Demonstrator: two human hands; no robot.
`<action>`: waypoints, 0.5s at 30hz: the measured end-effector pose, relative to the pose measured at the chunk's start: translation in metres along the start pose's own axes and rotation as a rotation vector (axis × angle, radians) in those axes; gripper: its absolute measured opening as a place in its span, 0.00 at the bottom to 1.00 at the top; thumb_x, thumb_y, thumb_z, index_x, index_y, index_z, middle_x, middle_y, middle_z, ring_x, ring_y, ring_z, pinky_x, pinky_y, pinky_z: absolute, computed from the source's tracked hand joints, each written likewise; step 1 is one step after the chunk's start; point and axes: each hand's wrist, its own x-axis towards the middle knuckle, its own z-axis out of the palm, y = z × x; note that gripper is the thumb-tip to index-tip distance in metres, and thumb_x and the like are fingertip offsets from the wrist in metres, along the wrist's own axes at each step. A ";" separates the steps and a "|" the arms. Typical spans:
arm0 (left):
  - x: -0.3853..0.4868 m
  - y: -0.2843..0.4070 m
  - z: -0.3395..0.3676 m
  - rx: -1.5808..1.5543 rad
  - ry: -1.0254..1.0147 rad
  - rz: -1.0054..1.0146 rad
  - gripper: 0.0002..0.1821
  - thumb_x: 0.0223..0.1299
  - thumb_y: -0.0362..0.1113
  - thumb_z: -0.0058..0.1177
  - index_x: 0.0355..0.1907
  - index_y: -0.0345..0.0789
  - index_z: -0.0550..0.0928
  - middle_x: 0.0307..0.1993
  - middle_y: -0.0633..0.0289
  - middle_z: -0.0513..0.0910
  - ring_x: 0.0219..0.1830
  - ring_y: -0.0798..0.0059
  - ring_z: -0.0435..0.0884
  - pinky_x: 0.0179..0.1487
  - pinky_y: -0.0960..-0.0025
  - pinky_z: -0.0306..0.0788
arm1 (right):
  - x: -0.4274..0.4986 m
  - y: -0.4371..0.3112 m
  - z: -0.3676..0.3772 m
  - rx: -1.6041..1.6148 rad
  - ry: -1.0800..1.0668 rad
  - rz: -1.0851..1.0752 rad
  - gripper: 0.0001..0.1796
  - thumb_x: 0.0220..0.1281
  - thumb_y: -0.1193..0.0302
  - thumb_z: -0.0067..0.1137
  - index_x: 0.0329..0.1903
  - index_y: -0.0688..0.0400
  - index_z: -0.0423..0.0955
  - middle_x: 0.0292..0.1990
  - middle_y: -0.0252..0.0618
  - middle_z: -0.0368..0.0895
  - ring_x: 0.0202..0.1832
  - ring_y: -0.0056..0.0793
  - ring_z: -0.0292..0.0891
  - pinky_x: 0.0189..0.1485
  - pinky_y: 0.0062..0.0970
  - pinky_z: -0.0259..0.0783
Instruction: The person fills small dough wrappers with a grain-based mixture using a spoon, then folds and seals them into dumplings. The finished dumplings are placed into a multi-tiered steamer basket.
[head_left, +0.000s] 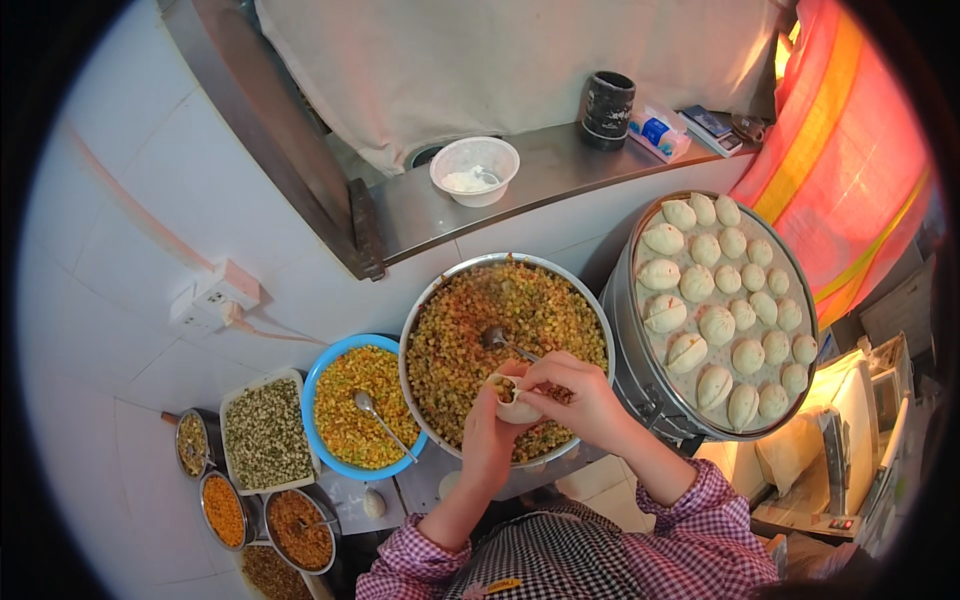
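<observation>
An unsealed stuffed bun (519, 409) of white dough sits in my left hand (482, 441), with filling showing through its opening. My right hand (576, 397) pinches the dough's rim from the right. Both hands are above the near part of a large metal bowl (403, 360) of diced, brownish-yellow filling (461, 322). A metal spoon (495, 337) stands in that filling, its handle running toward my right hand. To the right, a round metal steamer (624, 337) carries rows of shaped buns (705, 283), some round and pleated, others elongated.
Left of the bowl are a blue basin (308, 412) of yellow filling with a spoon, a white tray (307, 450) of green-and-white filling, and several metal pots (244, 510). One small dough piece (373, 504) lies on the table. A white bowl (480, 199) and black cylinder (607, 112) occupy the ledge.
</observation>
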 end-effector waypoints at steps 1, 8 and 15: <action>-0.001 0.002 0.000 0.043 0.005 0.001 0.27 0.84 0.48 0.26 0.74 0.35 0.65 0.65 0.55 0.74 0.65 0.63 0.77 0.64 0.50 0.77 | -0.001 -0.001 -0.001 -0.031 0.011 -0.068 0.09 0.60 0.76 0.70 0.42 0.62 0.82 0.36 0.38 0.82 0.38 0.35 0.81 0.42 0.32 0.78; -0.002 0.012 -0.003 0.306 -0.057 0.063 0.24 0.82 0.43 0.34 0.69 0.32 0.72 0.62 0.56 0.77 0.61 0.68 0.79 0.63 0.61 0.75 | -0.005 -0.010 -0.013 -0.035 -0.056 0.056 0.10 0.58 0.77 0.70 0.43 0.61 0.82 0.35 0.38 0.82 0.37 0.32 0.82 0.40 0.29 0.79; -0.011 0.005 -0.001 0.436 -0.132 0.309 0.24 0.83 0.41 0.31 0.73 0.32 0.66 0.68 0.56 0.71 0.65 0.68 0.75 0.66 0.65 0.70 | -0.005 -0.018 -0.021 -0.008 -0.067 0.062 0.10 0.60 0.77 0.70 0.44 0.62 0.82 0.37 0.38 0.83 0.36 0.27 0.83 0.39 0.25 0.79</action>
